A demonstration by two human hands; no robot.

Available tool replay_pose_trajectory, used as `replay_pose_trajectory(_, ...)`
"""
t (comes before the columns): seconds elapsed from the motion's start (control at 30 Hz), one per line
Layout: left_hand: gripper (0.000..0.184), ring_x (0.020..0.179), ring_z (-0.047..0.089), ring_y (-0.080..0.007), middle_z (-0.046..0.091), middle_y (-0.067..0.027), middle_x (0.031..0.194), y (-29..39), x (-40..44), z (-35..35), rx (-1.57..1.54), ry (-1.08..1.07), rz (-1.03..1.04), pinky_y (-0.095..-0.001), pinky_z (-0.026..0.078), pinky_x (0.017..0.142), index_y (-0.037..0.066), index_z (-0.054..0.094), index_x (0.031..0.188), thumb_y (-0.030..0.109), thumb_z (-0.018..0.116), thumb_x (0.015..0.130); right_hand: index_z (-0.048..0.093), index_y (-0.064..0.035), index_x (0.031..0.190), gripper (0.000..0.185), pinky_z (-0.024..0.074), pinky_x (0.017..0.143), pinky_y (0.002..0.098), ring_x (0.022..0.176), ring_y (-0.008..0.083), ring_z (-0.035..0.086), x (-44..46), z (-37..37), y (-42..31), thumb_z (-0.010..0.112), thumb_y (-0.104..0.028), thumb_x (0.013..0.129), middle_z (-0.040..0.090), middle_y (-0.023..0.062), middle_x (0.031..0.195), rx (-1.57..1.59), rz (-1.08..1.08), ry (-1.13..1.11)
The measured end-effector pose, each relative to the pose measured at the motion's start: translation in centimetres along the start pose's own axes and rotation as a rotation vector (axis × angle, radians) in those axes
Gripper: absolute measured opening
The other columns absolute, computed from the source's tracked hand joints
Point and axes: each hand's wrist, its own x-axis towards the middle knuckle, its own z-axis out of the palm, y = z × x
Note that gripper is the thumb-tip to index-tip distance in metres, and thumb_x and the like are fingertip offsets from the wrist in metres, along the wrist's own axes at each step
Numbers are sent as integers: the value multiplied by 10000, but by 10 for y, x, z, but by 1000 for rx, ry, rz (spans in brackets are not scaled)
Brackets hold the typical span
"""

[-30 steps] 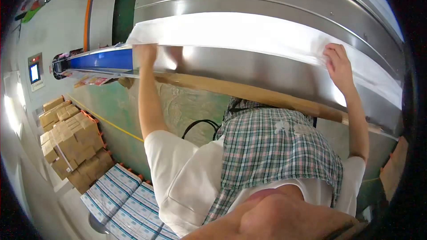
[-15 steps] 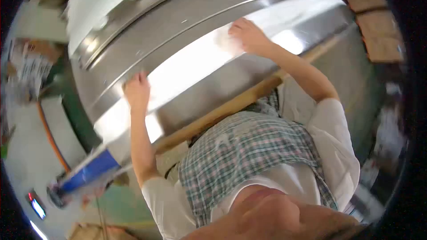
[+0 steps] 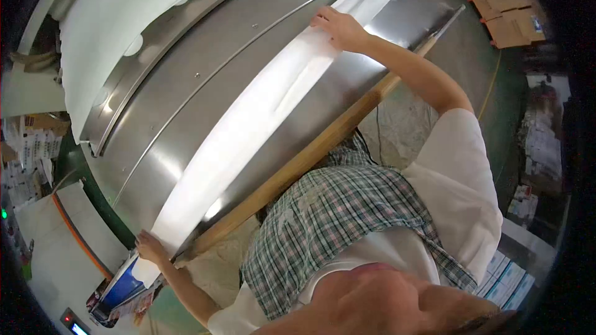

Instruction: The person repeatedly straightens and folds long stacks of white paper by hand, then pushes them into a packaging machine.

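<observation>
A long white folded strip of sheet material (image 3: 226,139) lies diagonally along the steel table (image 3: 205,108); I cannot tell whether it is cloth or film. Near its lower left end, my left hand (image 3: 153,249) is closed on the strip, and a short piece hangs past the hand over the table's end. My right hand (image 3: 343,30) grips the strip toward its upper right end, with the fingers curled at the far edge. Loose creased layers spread beyond that hand. A lengthwise fold shows between the hands.
A wooden bar (image 3: 298,170) runs along the table's near edge, close to my checked apron (image 3: 335,205). Wide white material (image 3: 124,31) hangs over the machine at the back. Cardboard boxes (image 3: 506,9) stand at the upper right. A blue roll-like object (image 3: 123,285) is at the lower left.
My left hand has moved down and left along the strip to near its end. My right hand has shifted slightly up. The strip now looks narrower and folded, lying at a steeper angle in view.
</observation>
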Motion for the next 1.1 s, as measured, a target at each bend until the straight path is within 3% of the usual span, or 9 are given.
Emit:
replay_pose_trajectory(0.13,283,992,475,-332,536,-131,1020,33,-3,-1,-266,-236,-145,-445,396,815,62,546,952,282,382,882,507,-95,993,394,472,755,353,948,276,514,-11,-17,31,577,-8,615,460,81,1074,30,58,-46)
replay_pose_trajectory(0.27,393,1073,440,-327,512,-75,1161,114,-12,-26,-255,-199,-110,-495,360,857,124,546,1090,387,333,892,514,-104,987,381,475,743,359,909,283,537,-21,-2,114,569,-13,621,481,68,1067,-55,76,145)
replay_pose_trajectory(0.53,485,1171,374,-303,478,-24,1239,165,-20,-50,-181,-265,-178,-561,319,873,189,550,1126,507,275,885,551,-159,988,286,465,733,390,961,294,498,-59,6,306,524,-86,713,485,87,1030,-236,854,607)
replay_pose_trajectory(0.63,503,1211,330,-332,463,-12,1258,189,-26,-57,-200,-264,-163,-602,263,897,201,548,1131,528,256,884,582,-133,948,209,465,706,392,894,301,540,-68,-33,310,524,-117,747,549,93,968,-418,951,522)
replay_pose_trajectory(0.77,505,1215,325,-328,460,-6,1263,204,-29,-60,-163,-273,-171,-606,242,913,211,544,1141,532,251,883,594,-92,886,146,462,685,396,806,312,581,-61,-61,320,511,-158,786,610,110,853,-136,825,368)
replay_pose_trajectory(0.83,510,1228,304,-327,457,-9,1268,208,-28,-63,-126,-317,-169,-612,229,916,216,538,1151,532,239,885,624,-63,821,227,439,774,392,823,375,558,-54,-69,276,505,-255,796,598,221,826,176,553,202)
replay_pose_trajectory(0.93,510,1241,282,-326,453,-14,1272,208,-29,-63,-133,-355,-174,-611,223,915,216,534,1155,528,233,886,592,-78,998,303,436,768,427,872,386,552,-45,-49,254,473,-284,812,583,222,959,35,494,-45)
replay_pose_trajectory(1.07,612,1253,264,-302,402,-2,1320,209,-28,-67,-126,-459,-190,-593,201,945,183,480,1229,576,178,869,468,-73,1189,412,420,805,450,959,391,530,-46,48,339,401,-305,855,540,223,1080,-575,159,166)
replay_pose_trajectory(1.1,560,1251,268,-308,426,-7,1297,211,-29,-66,-128,-437,-182,-607,204,933,200,495,1205,547,198,880,411,-63,1229,434,407,841,440,990,388,517,-34,21,315,373,-301,868,517,213,1125,-382,474,77)
